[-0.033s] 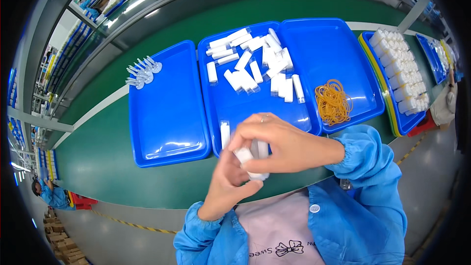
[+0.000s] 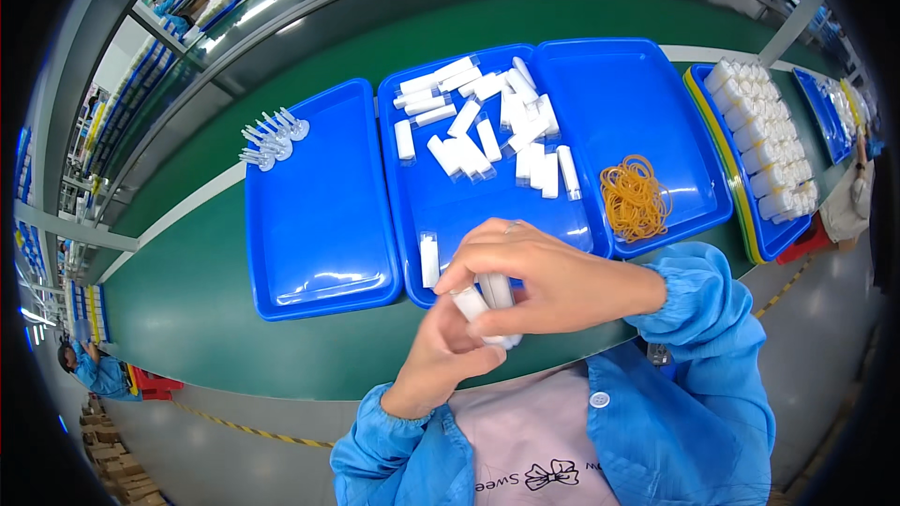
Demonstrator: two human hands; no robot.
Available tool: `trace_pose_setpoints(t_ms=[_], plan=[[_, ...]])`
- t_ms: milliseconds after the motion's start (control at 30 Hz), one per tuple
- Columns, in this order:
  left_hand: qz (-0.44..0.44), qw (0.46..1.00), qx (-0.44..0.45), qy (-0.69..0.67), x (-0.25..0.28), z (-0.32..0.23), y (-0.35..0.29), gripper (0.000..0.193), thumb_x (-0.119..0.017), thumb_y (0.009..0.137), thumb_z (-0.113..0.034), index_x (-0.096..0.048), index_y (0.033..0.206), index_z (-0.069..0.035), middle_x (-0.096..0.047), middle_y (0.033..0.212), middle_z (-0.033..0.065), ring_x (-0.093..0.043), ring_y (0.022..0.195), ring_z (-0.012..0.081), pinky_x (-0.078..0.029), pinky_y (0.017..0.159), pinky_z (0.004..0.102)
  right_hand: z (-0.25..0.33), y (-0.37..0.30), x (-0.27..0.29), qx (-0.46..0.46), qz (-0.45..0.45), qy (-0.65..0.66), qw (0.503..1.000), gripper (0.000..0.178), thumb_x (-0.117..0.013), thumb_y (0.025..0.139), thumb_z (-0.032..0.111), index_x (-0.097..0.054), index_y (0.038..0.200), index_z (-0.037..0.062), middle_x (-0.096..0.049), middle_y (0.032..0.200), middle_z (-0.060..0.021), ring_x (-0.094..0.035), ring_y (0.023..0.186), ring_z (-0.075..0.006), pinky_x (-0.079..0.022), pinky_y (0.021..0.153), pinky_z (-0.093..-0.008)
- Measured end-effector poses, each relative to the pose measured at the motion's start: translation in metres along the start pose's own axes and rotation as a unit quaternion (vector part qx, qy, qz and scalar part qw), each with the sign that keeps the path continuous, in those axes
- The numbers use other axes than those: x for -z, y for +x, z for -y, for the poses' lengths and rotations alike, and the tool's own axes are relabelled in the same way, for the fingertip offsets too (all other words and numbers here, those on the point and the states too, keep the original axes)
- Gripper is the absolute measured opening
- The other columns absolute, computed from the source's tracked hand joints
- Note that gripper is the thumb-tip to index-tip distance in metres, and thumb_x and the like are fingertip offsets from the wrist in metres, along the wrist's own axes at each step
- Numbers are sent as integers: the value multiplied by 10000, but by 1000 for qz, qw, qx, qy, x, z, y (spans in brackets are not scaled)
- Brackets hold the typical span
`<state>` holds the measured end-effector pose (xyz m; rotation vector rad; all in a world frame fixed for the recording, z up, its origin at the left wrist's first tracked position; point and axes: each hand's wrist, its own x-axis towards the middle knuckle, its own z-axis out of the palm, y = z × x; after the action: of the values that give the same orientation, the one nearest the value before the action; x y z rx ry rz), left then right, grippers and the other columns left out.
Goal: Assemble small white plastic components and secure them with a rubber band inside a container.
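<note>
Close to the front edge of the middle tray, my hands meet around a small bunch of white tubes (image 2: 496,291) with clear ends. My right hand (image 2: 553,286) curls over the bunch from above, thumb and fingers closed on it. From below and to the left, my left hand (image 2: 441,356) grips the lower part, its thumb near the clear ends. How many tubes are in the bunch is hidden by the fingers. A single white tube (image 2: 428,260) stands apart in the middle tray (image 2: 450,201), just left of my fingers. More loose white tubes (image 2: 464,155) lie toward its far side.
In the left tray (image 2: 319,215) clear stemmed plastic parts (image 2: 274,139) cluster at the far left corner. Orange rubber bands (image 2: 636,199) are heaped in the right tray (image 2: 609,84). Beyond it, a stacked tray (image 2: 717,117) holds bundled white tubes (image 2: 764,136). Green table surface (image 2: 206,319) surrounds the trays.
The bunch has turned slightly between my hands, and more of its white tubes shows. My left fingers have shifted a little; the trays look the same.
</note>
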<state>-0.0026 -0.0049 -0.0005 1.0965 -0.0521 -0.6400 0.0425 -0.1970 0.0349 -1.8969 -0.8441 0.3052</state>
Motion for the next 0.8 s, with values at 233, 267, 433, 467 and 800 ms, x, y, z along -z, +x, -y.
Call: trace_pose_setpoints(t_ms=[233,267,433,467,800], plan=[[73,989,1,-125,1,5,13,666,-718,794,-445,-487,1249,-18,-530,859,54,-526,876,222,-425,849,408,-17,-65,105,-134,-343,10,930,220,-669,840,130,-619,1022,19,-634,953,-29,-592,908,-103,-469,850,-270],[72,990,-5,-118,7,8,15,632,-731,784,-442,-506,1203,-25,-539,862,58,-538,847,215,-437,809,395,-35,-86,120,-152,-365,-11,919,185,-667,842,131,-627,988,25,-634,925,-14,-585,874,-88,-466,812,-257],[30,994,-18,-103,12,10,15,476,-759,772,-307,-535,1092,-35,-599,897,103,-576,814,199,-472,726,342,-98,-127,127,-233,-347,-146,897,94,-691,798,121,-657,855,54,-616,818,14,-538,718,-84,-418,673,-249],[31,993,-8,-113,10,7,15,456,-765,765,-289,-538,1074,-44,-599,909,108,-579,815,199,-478,702,339,-106,-130,121,-217,-325,-196,899,94,-698,774,110,-660,845,62,-603,782,0,-543,707,-114,-422,671,-266],[-19,995,-44,-88,5,12,20,404,-791,733,-233,-526,998,-81,-567,1033,129,-607,780,223,-516,578,297,-107,-136,117,-200,-400,-367,816,84,-700,708,43,-632,755,53,-583,762,-77,-570,753,-255,-434,657,-353]])
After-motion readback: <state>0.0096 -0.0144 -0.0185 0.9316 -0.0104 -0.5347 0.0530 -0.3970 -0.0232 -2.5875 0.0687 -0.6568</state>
